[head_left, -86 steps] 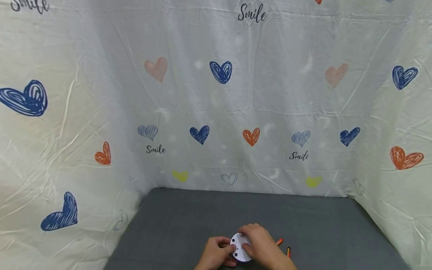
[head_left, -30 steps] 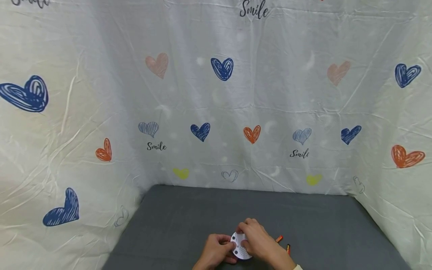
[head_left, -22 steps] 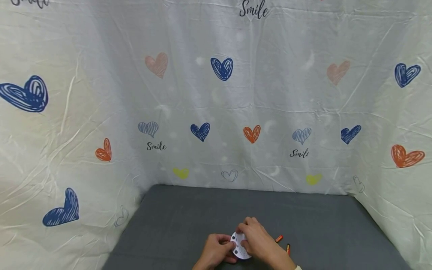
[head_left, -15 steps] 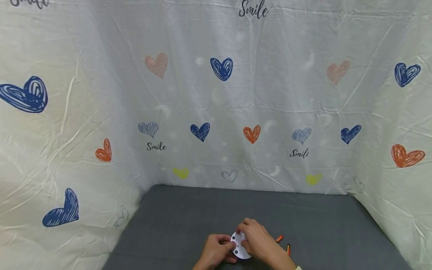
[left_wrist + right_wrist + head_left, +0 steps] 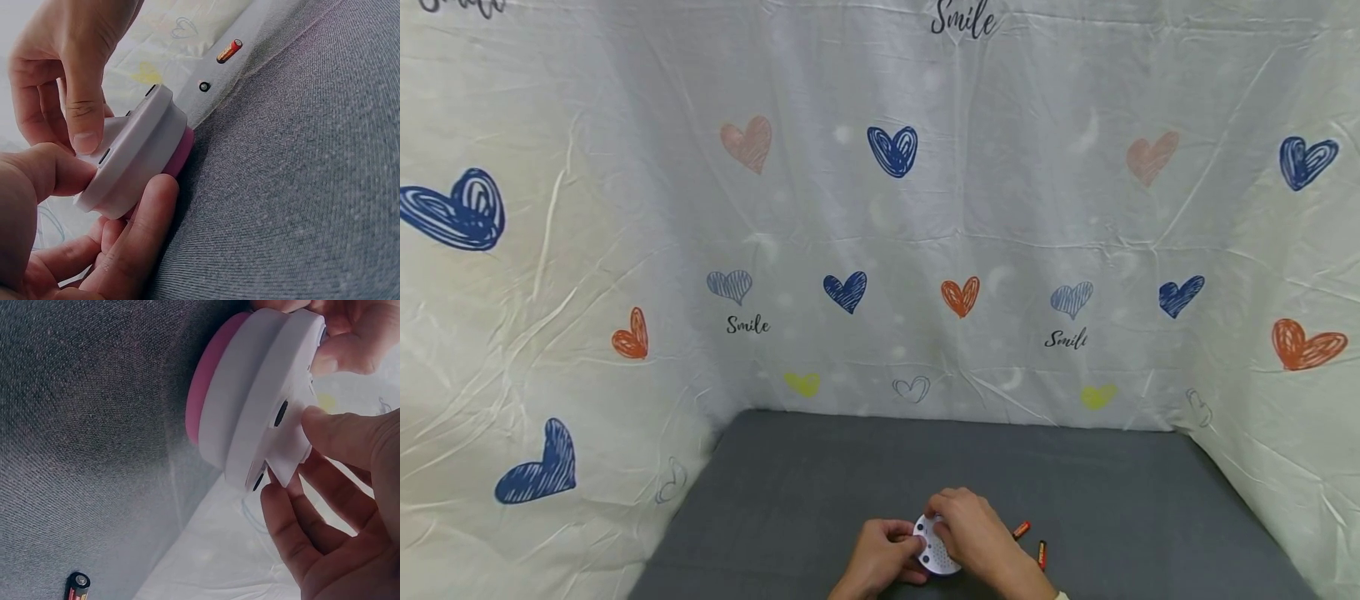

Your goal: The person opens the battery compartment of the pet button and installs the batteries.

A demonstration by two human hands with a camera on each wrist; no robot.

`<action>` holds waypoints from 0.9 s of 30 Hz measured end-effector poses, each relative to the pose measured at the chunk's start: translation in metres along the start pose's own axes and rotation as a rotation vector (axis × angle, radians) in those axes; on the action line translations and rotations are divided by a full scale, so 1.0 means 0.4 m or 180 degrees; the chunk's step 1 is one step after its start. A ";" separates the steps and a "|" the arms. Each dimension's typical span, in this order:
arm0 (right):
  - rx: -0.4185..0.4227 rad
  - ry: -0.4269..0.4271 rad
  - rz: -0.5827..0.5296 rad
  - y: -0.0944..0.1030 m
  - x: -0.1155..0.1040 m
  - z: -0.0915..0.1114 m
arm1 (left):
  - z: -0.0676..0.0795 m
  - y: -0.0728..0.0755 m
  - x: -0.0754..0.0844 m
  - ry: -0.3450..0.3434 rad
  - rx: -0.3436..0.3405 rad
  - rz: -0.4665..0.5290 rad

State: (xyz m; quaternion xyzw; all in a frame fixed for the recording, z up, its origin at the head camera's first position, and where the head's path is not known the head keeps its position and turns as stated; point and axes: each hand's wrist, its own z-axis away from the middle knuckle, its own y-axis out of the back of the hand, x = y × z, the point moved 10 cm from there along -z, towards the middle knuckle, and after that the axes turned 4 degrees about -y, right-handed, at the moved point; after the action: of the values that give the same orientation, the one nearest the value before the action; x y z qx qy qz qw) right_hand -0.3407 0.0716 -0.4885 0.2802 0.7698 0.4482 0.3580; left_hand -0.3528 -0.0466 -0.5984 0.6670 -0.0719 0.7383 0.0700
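Between my hands, low in the head view, is a round white device (image 5: 934,558) with dark round pads and a dotted patch of small holes. The right wrist view shows its pink end (image 5: 215,378) against the grey cloth, so the dotted face is turned up, a little tilted. My left hand (image 5: 880,557) grips the rim, thumb on the face and fingers below. With thumb and fingers my right hand (image 5: 976,533) pinches a thin white cover (image 5: 284,464), which stands out at an angle from the face. What lies under the cover is hidden.
Two red and black batteries lie on the grey cloth (image 5: 820,483) right of my right hand: a slanted battery (image 5: 1021,530) and a nearer battery (image 5: 1042,556). A white curtain (image 5: 880,217) printed with hearts encloses the back and sides.
My right hand has dipped slightly and its fingers have shifted a little on the device. My left hand keeps the same grip. The batteries lie where they were.
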 end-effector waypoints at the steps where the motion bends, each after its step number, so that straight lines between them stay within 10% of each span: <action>1: 0.0004 -0.0008 0.0011 0.000 0.000 0.000 | 0.000 0.000 0.000 0.0004 -0.0004 0.0001; 27: -0.0042 -0.0028 -0.0288 -0.013 0.010 -0.009 | 0.004 -0.003 0.007 -0.0050 -0.0032 -0.0050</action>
State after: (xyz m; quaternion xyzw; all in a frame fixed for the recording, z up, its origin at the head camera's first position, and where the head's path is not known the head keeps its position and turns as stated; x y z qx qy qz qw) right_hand -0.3465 0.0707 -0.4931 0.2447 0.7771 0.4354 0.3830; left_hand -0.3513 -0.0458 -0.5954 0.6729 -0.0710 0.7321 0.0786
